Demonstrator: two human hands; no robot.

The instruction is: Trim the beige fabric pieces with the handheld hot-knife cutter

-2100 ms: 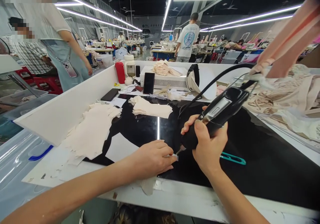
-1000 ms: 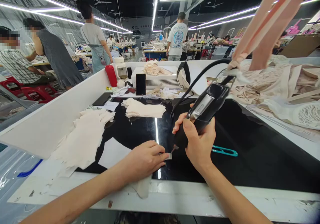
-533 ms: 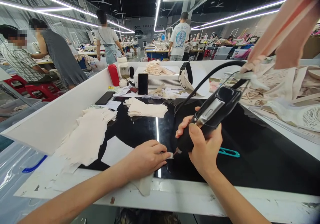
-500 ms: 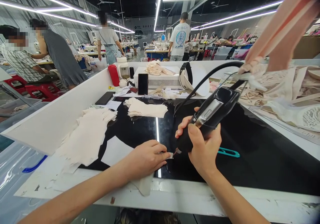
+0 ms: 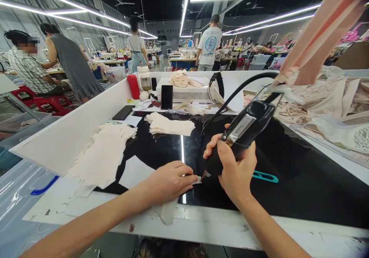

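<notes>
My right hand point(image 5: 238, 165) is wrapped round a black corded tool point(image 5: 245, 129) with a metal plate on its side, its tip pointing down and left. That tip meets the end of a small pale fabric piece point(image 5: 196, 179) pinched in my left hand point(image 5: 173, 181). More pale cloth point(image 5: 167, 212) hangs below my left hand over the table's front edge. A white sheet point(image 5: 135, 172) lies left of it on the black mat point(image 5: 294, 181). Two piles of cream fabric pieces, a large one point(image 5: 103, 154) and a smaller one point(image 5: 172, 125), lie farther left and back.
A teal cutter point(image 5: 265, 176) lies right of my right hand. Phones point(image 5: 166, 96), a red object point(image 5: 133, 87), a jar point(image 5: 144, 79) and a white box point(image 5: 187, 93) line the back. Pale straps point(image 5: 340, 96) heap up at right. Several people are beyond the white partition point(image 5: 72, 138).
The whole view has shifted slightly, so the table appears a little farther right. One person in the background has moved away. Both hands keep the same hold.
</notes>
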